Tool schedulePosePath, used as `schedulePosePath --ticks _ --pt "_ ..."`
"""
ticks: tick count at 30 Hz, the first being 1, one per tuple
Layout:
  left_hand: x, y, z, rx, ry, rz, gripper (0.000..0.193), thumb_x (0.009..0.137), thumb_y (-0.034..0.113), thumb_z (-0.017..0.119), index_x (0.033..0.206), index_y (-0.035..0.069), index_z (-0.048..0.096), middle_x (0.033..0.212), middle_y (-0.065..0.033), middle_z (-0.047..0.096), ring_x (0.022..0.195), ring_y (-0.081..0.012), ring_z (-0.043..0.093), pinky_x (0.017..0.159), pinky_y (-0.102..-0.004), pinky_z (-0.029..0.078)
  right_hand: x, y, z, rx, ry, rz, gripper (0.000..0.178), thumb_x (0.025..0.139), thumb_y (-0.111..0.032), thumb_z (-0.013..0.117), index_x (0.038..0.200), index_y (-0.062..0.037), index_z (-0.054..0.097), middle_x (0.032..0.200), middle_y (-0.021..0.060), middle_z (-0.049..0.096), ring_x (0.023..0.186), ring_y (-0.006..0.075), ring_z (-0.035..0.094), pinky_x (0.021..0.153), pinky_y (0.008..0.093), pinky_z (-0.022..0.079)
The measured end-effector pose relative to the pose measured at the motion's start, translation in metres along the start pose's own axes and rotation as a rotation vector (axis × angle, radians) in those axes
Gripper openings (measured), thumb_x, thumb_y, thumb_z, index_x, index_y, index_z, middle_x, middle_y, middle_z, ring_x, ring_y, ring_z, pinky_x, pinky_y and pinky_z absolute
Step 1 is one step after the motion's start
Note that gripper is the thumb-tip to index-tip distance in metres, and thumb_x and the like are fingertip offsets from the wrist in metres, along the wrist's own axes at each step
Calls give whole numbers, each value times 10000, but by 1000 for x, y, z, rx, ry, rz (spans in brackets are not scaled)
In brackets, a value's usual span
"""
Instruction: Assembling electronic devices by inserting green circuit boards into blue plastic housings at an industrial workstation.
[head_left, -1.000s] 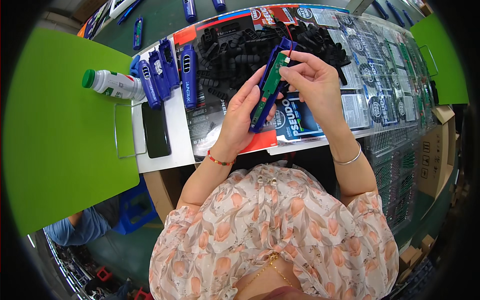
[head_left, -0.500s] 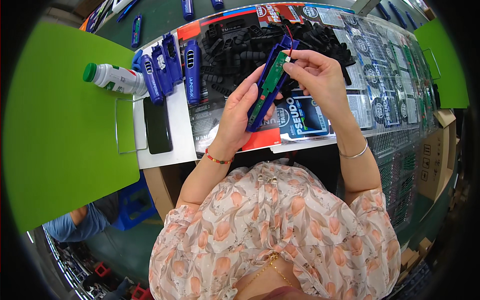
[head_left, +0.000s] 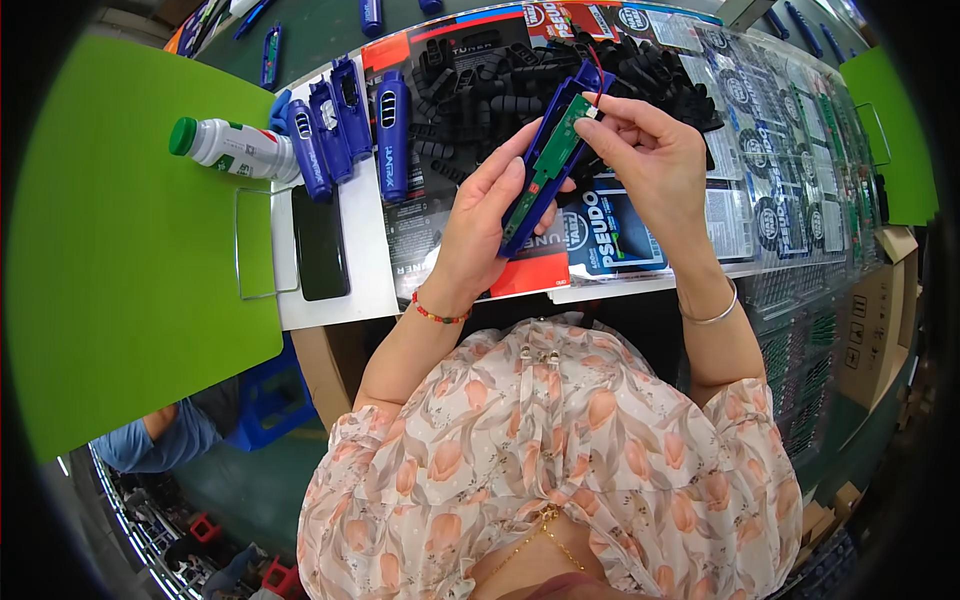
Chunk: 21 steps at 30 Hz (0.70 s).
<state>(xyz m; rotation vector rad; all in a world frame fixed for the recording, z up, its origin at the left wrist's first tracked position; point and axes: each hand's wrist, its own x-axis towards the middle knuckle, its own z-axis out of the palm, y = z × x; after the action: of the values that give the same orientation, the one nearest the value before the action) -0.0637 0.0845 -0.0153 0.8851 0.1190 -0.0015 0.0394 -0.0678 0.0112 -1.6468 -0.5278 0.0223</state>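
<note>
My left hand (head_left: pixel 487 215) is closed round a long blue plastic housing (head_left: pixel 519 232), held tilted with its upper end to the right. Inside the housing lies a narrow green circuit board (head_left: pixel 556 150). At the board's upper end, the thumb and fingers of my right hand (head_left: pixel 645 150) pinch around a small white connector (head_left: pixel 592 112). Red and black wires (head_left: pixel 604 70) loop from there past the housing's top end. Whether my right fingers grip the connector or the board's edge is partly hidden.
Black plastic parts (head_left: pixel 490 105) are heaped behind my hands. To the left are several blue housings (head_left: pixel 393 140), a white bottle with a green cap (head_left: pixel 240 150) and a dark phone (head_left: pixel 320 245). Clear trays with green boards (head_left: pixel 800 150) stand at right. Green panels (head_left: pixel 130 240) flank the table.
The view has shifted slightly. My right fingers stay at the connector end, a little more bent, and the housing remains in my left hand at nearly the same tilt.
</note>
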Motion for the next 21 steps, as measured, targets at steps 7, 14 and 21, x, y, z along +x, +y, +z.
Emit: schedulePosePath --ticks 7,14,21 --pt "-2 -1 -1 -1 4 -4 487 1045 233 411 1495 63 333 1055 -212 640 691 -146 570 620 -255 475 -1 3 0 -75 16 -117 230 789 -32 766 1013 5 730 721 25 655 603 37 516 528 187 407" --pt "-1 -3 -5 11 60 6 485 1043 240 423 1491 70 344 1063 -206 641 712 -150 592 630 -259 494 -4 -8 7 -38 7 -69 210 815 -42 744 1011 21 699 791 74 706 655 81 652 554 204 504" --pt "-3 -7 -7 -10 74 7 479 1045 240 417 1487 67 350 1050 -189 640 715 -151 591 627 -263 493 2 -13 8 118 -152 227 259 859 -84 708 1062 55 625 771 91 711 666 90 675 515 191 487"
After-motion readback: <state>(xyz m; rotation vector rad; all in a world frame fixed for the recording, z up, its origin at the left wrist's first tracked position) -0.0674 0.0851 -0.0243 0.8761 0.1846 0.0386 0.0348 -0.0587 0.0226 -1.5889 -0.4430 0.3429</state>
